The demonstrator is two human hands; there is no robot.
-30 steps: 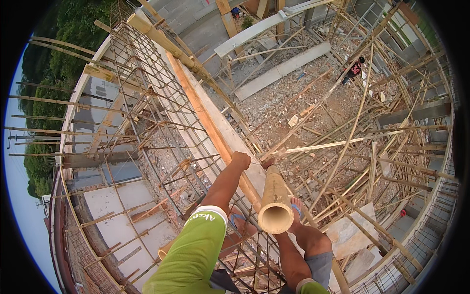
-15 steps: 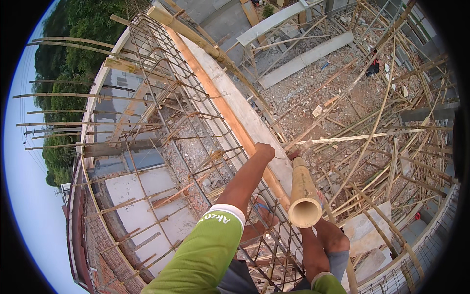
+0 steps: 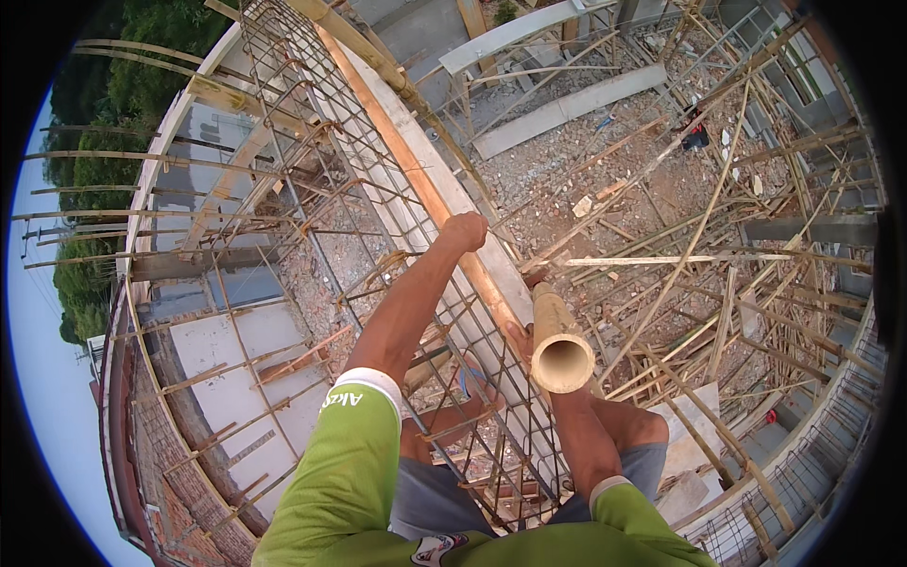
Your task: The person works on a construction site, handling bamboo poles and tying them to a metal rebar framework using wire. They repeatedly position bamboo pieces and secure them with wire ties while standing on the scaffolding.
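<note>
My left hand (image 3: pixel 466 230) is a closed fist over the long plank (image 3: pixel 416 180), at the edge of the steel rebar cage (image 3: pixel 378 203). What it holds, if anything, is hidden. Lower down, my right hand (image 3: pixel 518 340) lies with its fingers against the same plank's side board. The hollow end of a thick bamboo pole (image 3: pixel 564 363) points up toward me and hides most of that hand. A pale board (image 3: pixel 453 194) runs along the plank's right side.
I straddle the rebar cage high above rubble-strewn ground (image 3: pixel 605 170). Thin bamboo poles (image 3: pixel 699 236) crisscross at right. A grey concrete beam (image 3: pixel 572 109) lies across the far ground. Several sticks (image 3: pixel 85 180) jut out at left over a brick wall (image 3: pixel 203 463).
The view has shifted, so everything sits further left and up. My right fingers now show on the plank beside the pole, where they were hidden before. My left fist stays on the plank.
</note>
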